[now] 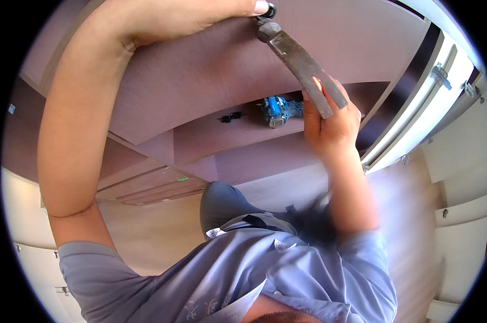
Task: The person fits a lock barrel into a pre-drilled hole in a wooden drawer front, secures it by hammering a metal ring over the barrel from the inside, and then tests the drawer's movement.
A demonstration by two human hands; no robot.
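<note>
My left hand (200,16) reaches along the top of the pinkish wooden panel (222,75), its thumb pressing a small black round fitting (267,12). In my right hand (332,124) is a claw hammer (292,54), its worn metal head angled up so the rounded face meets or lies very close to the fitting. The claw end overlaps my fingers, with a bit of orange showing between the prongs. Below the panel, a blue power tool (278,112) rests on a shelf beside a small black object (230,117).
The cabinet's lower shelves and panels (146,177) extend below. White doors (394,145) with metal hinges (440,75) stand at the right, more white panels (459,242) farther right. My bent leg (222,207) is on the light wood-look floor (136,226) under the cabinet.
</note>
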